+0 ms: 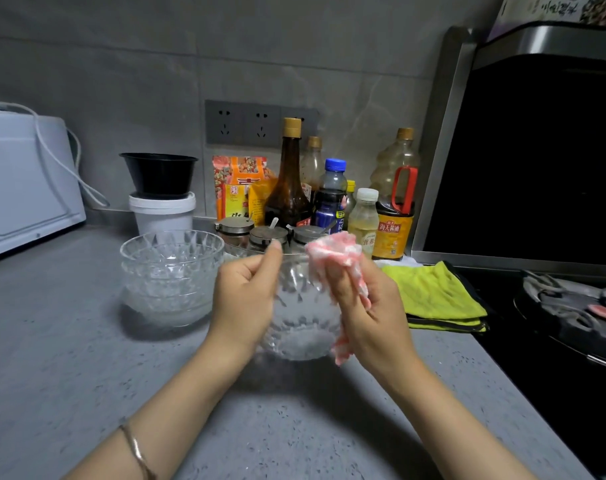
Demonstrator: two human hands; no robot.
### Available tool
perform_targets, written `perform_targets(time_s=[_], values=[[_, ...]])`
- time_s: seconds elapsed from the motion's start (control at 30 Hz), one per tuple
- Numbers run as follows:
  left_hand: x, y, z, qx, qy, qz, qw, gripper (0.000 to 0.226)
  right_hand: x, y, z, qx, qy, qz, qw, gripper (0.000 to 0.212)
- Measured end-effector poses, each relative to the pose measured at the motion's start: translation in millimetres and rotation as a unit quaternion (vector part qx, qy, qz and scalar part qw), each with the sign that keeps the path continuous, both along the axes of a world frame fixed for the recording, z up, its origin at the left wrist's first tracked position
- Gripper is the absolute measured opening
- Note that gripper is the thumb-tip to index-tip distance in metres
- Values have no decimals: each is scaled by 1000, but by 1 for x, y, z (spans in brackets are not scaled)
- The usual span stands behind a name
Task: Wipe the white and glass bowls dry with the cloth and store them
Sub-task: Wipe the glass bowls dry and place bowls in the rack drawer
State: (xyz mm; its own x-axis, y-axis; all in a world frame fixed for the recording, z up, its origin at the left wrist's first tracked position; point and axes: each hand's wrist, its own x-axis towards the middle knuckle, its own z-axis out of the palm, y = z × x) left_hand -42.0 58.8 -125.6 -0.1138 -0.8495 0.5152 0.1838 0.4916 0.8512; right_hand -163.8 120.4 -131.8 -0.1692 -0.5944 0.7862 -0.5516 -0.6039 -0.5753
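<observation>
Grey speckled stone forms the counter (69,341). At its far left a white appliance (28,181) stands against the wall. Right of it, a black bowl (159,173) sits on a white tub (162,216). In front of these a stack of glass bowls (171,278) rests on the counter, nested and upright, just beside the left hand (246,299).

That hand wears a thin bracelet (135,448) on the wrist. Its fingers are curled round the left rim of a single cut-glass bowl (301,320), with the thumb raised along the edge. This bowl is held tilted between the two hands, above the counter.

The right hand (370,313) is closed tightly round a bunched pink-and-white cloth (336,258). The cloth bulges out above the fingers and is pressed to the bowl's right side, while a loose end hangs below the palm.

Behind the hands stand sauce and oil bottles (289,188). Further right a folded yellow-green towel (436,296) lies on the counter, next to a black hob (571,306).
</observation>
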Motion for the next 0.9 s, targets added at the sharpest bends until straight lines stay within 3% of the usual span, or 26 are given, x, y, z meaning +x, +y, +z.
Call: perform_targets(time_s=[0.1, 0.2, 0.27, 0.37, 0.47, 0.53, 0.63, 0.77, 0.9], values=[[3, -6, 4, 116, 104, 5, 988, 38, 2, -5, -9, -36, 137, -35, 989, 52], [4, -8, 0, 142, 104, -5, 984, 41, 8, -9, -15, -89, 309, -94, 942, 45], [2, -4, -3, 153, 100, -41, 982, 37, 9, -11, -15, -105, 355, -116, 922, 43], [-3, 1, -2, 109, 46, -35, 992, 47, 11, -12, -4, -60, 235, -119, 963, 43], [-1, 3, -1, 98, 63, -44, 992, 62, 9, -9, 1, -6, 71, -52, 996, 31], [1, 1, -1, 122, 98, -36, 987, 48, 8, -5, 3, 41, -58, 4, 997, 25], [2, -1, 1, 153, 143, -49, 977, 38, 5, -1, 1, 90, -215, 91, 968, 27], [-1, 0, 0, 161, 133, -80, 975, 38, -3, -1, 4, 89, -243, 96, 961, 32], [2, -2, 7, 76, 30, -58, 995, 47, -11, 3, 13, 113, -234, 56, 964, 41]])
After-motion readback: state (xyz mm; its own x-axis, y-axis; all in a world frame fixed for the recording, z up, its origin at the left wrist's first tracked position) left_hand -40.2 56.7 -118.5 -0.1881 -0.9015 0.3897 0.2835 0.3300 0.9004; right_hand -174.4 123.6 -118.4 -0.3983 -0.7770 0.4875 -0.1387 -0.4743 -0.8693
